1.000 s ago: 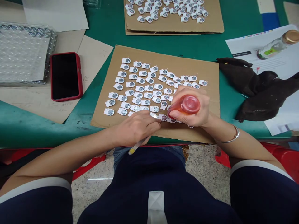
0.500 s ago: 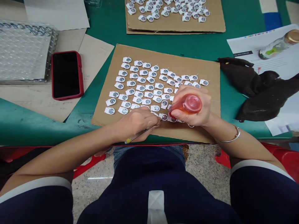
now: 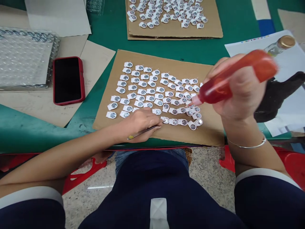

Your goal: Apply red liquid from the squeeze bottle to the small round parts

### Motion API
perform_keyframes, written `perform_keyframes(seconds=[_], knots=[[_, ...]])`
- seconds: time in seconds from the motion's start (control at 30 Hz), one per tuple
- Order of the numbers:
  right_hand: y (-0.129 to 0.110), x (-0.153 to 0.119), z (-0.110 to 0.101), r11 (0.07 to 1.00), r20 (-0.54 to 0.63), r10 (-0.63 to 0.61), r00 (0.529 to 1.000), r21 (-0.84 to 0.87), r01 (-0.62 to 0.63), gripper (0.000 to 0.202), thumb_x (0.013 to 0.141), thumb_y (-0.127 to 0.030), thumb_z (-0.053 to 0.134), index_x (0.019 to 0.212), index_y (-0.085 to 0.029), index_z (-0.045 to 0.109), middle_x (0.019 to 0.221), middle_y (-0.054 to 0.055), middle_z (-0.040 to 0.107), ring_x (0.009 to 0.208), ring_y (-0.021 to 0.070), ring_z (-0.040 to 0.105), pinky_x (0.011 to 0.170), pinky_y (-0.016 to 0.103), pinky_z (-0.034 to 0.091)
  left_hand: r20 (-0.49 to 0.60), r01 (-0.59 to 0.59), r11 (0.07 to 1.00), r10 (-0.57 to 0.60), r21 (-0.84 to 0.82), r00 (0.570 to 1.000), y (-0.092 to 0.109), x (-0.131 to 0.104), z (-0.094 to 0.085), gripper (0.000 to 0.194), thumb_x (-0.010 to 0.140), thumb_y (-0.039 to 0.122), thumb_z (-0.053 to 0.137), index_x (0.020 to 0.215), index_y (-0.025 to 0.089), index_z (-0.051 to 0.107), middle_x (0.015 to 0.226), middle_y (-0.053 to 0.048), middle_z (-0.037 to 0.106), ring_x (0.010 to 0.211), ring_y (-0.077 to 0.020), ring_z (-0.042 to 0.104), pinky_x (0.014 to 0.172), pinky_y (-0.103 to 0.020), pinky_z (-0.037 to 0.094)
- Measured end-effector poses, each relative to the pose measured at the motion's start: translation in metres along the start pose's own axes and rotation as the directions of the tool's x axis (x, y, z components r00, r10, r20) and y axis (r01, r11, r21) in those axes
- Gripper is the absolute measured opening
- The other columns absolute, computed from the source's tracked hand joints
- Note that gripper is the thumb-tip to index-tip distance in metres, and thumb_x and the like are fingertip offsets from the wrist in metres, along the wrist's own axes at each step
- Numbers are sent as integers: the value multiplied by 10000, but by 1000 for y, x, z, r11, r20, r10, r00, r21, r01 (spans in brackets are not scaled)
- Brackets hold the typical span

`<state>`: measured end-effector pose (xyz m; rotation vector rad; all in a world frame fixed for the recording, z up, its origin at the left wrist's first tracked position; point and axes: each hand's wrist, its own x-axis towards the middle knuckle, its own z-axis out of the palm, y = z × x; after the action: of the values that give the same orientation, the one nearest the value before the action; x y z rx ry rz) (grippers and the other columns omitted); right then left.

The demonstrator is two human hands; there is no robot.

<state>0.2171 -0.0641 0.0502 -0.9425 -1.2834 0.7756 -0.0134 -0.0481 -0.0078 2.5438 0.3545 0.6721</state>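
Observation:
Several small white pieces with round metallic centres (image 3: 111,114) lie in uneven rows on a brown cardboard sheet (image 3: 209,133). My left hand (image 3: 144,124) rests at the sheet's near edge, its fingers closed on thin metal tweezers (image 3: 142,131); the tip is beside a piece in the nearest row. Above the sheet's right part, my right hand (image 3: 240,90) is wrapped round a red squeeze bottle (image 3: 238,76). The bottle is tilted, its pale nozzle pointing down and left over the pieces. Whether the nozzle touches one cannot be told.
A red-cased phone (image 3: 68,80) and a bubble-wrapped pack (image 3: 23,60) lie at the left. Behind is another cardboard (image 3: 171,34) with similar pieces. A dark cloth item (image 3: 274,98), a printed paper (image 3: 283,127) and a gold-capped glass bottle (image 3: 286,42) are at the right.
My right hand has moved right and slightly up, and the red bottle has gone from nearly end-on to lying slanted. The left hand has barely moved, still holding the tweezers.

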Motion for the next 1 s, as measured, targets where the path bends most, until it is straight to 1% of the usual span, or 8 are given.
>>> perform_keyframes(seconds=[0.07, 0.17, 0.33, 0.43, 0.53, 0.6, 0.87, 1.0], knots=[[-12, -6, 0, 991, -118, -121, 986, -65, 113, 233, 674, -409, 647, 708, -179, 642, 620, 46, 529, 498, 163, 556, 349, 313, 339, 67, 0, 997, 5, -74, 998, 1, 5, -6, 113, 839, 184, 482, 819, 156, 589, 723, -29, 650, 661, -118, 600, 691, -269, 473], [-17, -26, 6, 942, -329, -335, 883, -132, 308, 203, 725, -392, 590, 763, -208, 668, 669, 36, 519, 520, 134, 517, 428, 309, 344, 94, 56, 992, -45, -115, 995, 2, 14, -16, 107, 818, 161, 507, 821, 143, 612, 748, -37, 660, 692, -124, 608, 688, -257, 474], [8, -66, 22, 913, -552, -407, 728, -257, 316, 198, 737, -374, 531, 712, -190, 598, 649, 12, 467, 599, 135, 504, 525, 305, 357, 191, 220, 968, -195, -121, 962, 3, 29, -30, 94, 777, 181, 577, 817, 171, 662, 814, -16, 687, 730, -125, 629, 698, -227, 479], [28, -82, 27, 912, -542, -400, 739, -312, 266, 235, 726, -407, 520, 739, -177, 566, 643, -1, 484, 583, 127, 501, 504, 285, 363, 248, 285, 944, -239, -166, 939, 1, 28, -32, 105, 785, 187, 574, 828, 169, 668, 847, -20, 689, 772, -123, 628, 723, -216, 475], [38, -91, 26, 911, -475, -365, 801, -359, 202, 233, 692, -402, 555, 746, -175, 565, 634, 0, 512, 591, 141, 515, 531, 307, 385, 233, 320, 932, -278, -169, 932, -2, 22, -29, 97, 783, 189, 575, 820, 166, 662, 850, -16, 685, 785, -113, 624, 731, -202, 468], [39, -93, 24, 909, -433, -336, 837, -382, 167, 231, 691, -396, 565, 758, -175, 567, 639, 9, 529, 602, 152, 529, 541, 322, 394, 241, 318, 934, -274, -164, 931, -4, 18, -25, 101, 790, 197, 569, 823, 169, 659, 854, -11, 683, 789, -107, 621, 736, -198, 461], [33, -94, 28, 905, -343, -279, 897, -405, 127, 246, 674, -392, 622, 795, -184, 569, 678, 15, 549, 630, 155, 549, 520, 316, 428, 228, 280, 944, -238, -175, 944, -6, 18, -20, 89, 787, 168, 565, 812, 154, 650, 823, -17, 680, 757, -106, 615, 705, -202, 455], [35, -94, 29, 903, -348, -279, 895, -411, 122, 233, 670, -373, 632, 794, -184, 577, 667, 14, 553, 623, 154, 550, 520, 316, 426, 193, 226, 956, -190, -188, 963, -8, 16, -18, 76, 789, 166, 569, 805, 146, 641, 817, -26, 679, 746, -112, 614, 705, -216, 460]])
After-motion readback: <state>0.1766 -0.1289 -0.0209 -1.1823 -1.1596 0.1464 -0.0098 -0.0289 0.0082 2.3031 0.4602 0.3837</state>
